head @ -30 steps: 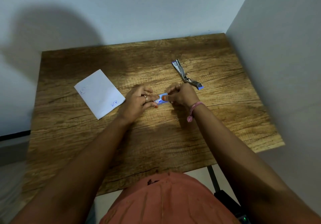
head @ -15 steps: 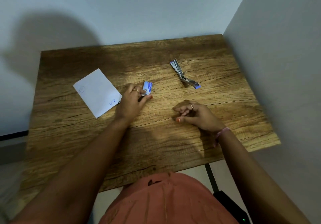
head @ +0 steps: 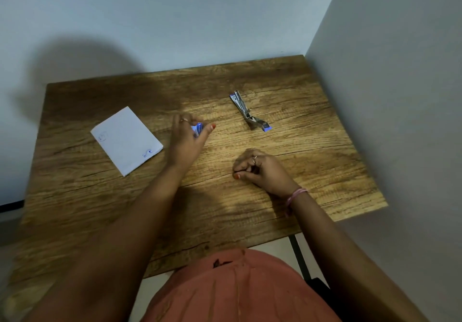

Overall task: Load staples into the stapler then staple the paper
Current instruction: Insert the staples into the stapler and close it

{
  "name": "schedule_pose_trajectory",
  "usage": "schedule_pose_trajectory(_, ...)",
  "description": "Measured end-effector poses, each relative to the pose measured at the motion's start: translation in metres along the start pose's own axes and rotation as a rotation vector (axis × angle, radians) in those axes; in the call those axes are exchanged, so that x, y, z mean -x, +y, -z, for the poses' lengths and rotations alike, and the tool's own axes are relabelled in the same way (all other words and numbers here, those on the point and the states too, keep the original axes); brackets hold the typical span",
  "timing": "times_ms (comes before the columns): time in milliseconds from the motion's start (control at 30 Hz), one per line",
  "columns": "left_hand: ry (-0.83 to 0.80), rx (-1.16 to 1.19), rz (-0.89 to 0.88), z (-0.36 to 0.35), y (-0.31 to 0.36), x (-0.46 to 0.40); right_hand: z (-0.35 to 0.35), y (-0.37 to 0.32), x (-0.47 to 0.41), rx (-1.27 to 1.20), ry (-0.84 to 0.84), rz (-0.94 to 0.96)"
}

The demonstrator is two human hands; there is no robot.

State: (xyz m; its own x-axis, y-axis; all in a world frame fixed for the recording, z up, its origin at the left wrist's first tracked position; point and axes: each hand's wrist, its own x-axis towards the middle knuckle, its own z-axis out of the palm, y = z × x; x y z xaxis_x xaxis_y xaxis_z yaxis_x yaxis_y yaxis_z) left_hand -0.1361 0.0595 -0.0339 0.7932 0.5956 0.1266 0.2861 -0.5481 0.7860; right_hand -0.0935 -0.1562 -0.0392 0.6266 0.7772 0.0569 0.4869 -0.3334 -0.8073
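A small metal stapler (head: pixel 248 114) with a blue tip lies opened out on the wooden table (head: pixel 312 146), right of centre. My left hand (head: pixel 186 141) holds a small blue staple box (head: pixel 197 128) between thumb and fingers, just above the tabletop, left of the stapler. My right hand (head: pixel 262 170) rests on the table nearer to me, fingers curled and pinched together; whether staples are between them is too small to tell. A folded white paper (head: pixel 125 139) with blue pen marks lies at the left.
Walls stand close behind the table and along its right side. A black table leg (head: pixel 298 256) shows below the front edge. My orange-red clothing (head: pixel 232 289) fills the bottom of the view.
My hands have parted: the left carried the blue box up and to the left, and the right drew back toward me with its fingers pinched. The stapler and paper stayed put.
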Motion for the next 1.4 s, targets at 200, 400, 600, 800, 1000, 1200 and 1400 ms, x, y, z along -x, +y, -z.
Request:
schedule_pose_trajectory(200, -0.248, 0.393, 0.394, -0.045, 0.064, -0.015, 0.009, 0.013, 0.012, -0.364, 0.127, -0.225)
schedule_pose_trajectory(400, -0.543, 0.656, 0.751, -0.057, 0.089, -0.023, 0.01, 0.019, 0.011, -0.442, 0.168, -0.235)
schedule_pose_trajectory(600, -0.463, 0.785, 0.79, -0.074, 0.091, -0.027, 0.009, 0.021, 0.009, -0.507, 0.175, -0.226)
schedule_pose_trajectory(800, -0.363, 0.909, 0.827, -0.073, 0.093, -0.024, 0.009, 0.02, 0.007, -0.51, 0.207, -0.213)
schedule_pose_trajectory(1000, -0.386, 1.016, 0.841, -0.054, 0.094, -0.021, 0.007, 0.02, 0.006, -0.537, 0.253, -0.251)
schedule_pose_trajectory(1200, -0.45, 1.001, 0.742, -0.031, 0.088, -0.01, 0.007, 0.021, 0.004, -0.727, 0.367, -0.301)
schedule_pose_trajectory(1400, -0.536, 1.225, 0.706, -0.008, 0.086, 0.003, 0.004, 0.018, 0.004, -0.866, 0.462, -0.353)
